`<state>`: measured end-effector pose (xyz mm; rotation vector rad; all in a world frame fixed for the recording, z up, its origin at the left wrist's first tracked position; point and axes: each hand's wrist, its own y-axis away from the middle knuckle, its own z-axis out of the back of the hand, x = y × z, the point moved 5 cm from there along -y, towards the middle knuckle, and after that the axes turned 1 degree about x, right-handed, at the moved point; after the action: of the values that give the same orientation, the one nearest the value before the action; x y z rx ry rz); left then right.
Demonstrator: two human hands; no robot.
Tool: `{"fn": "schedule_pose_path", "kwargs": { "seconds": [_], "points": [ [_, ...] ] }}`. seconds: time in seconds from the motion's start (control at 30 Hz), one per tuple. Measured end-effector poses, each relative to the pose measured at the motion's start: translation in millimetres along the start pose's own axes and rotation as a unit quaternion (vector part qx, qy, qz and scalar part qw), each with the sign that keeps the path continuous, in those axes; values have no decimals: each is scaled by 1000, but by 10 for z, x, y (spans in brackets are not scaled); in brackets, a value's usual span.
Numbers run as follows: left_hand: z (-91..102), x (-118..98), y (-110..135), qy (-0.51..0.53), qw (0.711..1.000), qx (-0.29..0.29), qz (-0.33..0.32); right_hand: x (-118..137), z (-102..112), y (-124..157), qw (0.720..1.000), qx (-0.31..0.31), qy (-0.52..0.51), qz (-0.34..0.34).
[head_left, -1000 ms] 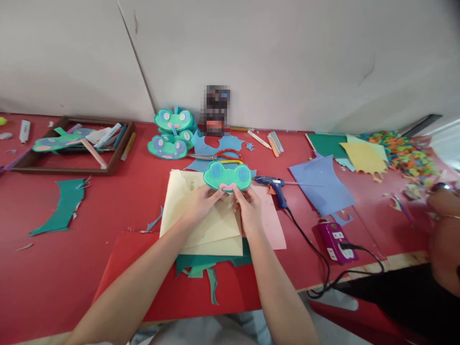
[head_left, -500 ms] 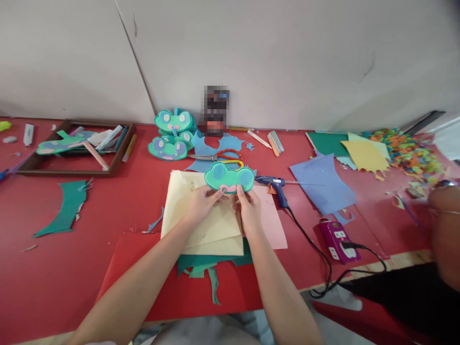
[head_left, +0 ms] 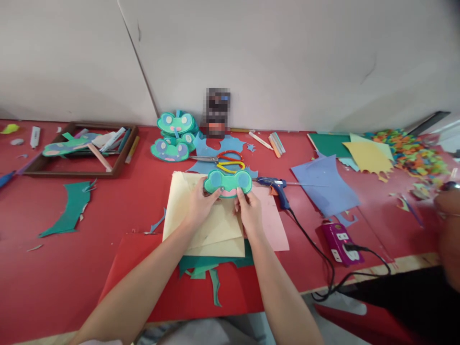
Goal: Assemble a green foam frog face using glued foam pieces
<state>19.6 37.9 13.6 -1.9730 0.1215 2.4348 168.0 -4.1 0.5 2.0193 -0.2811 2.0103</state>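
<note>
A green felt frog face [head_left: 227, 180] with two blue eye circles and a pink mouth is held up over the cream felt sheets [head_left: 201, 230]. My left hand [head_left: 201, 201] pinches its lower left edge, thumb in front by the mouth. At the lower right edge, my right hand [head_left: 247, 206] grips it the same way. Just behind the frog face lie scissors [head_left: 230, 163] with red and yellow handles, on blue felt scraps [head_left: 230, 143]. A blue glue gun [head_left: 275, 187] rests to the right, partly over a pink felt sheet [head_left: 275, 220].
Finished-looking frog faces [head_left: 170, 148] are stacked at the back left, near a pixelated upright object [head_left: 217, 112]. A brown frame [head_left: 75, 173] holds markers and felt. A purple power socket [head_left: 341, 244] with a black cable sits right. Another person's arm [head_left: 449, 230] shows at the right edge.
Both hands have lowered the frog face slightly toward me and levelled it, so more of the yellow scissor handle shows. The person's arm at the right edge has shifted a little.
</note>
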Motion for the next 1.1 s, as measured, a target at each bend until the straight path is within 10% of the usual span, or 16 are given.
{"fn": "schedule_pose_path", "kwargs": {
  "seconds": [0.33, 0.73, 0.9, 1.1],
  "points": [
    [25, -91, 46, -37, 993, -27, -107, 111, 106, 27, 997, -50, 54, 26],
    [93, -71, 354, -245, 966, -11, -84, 71, 1486, -352, 854, -244, 451, 90],
    [113, -157, 437, -335, 922, -68, -180, -117, 1405, -462, 849, -150, 506, 37],
    [80, -21, 377, -256, 953, 11, -164, -162, 1402, -443, 842, -191, 501, 69]
  ]
}}
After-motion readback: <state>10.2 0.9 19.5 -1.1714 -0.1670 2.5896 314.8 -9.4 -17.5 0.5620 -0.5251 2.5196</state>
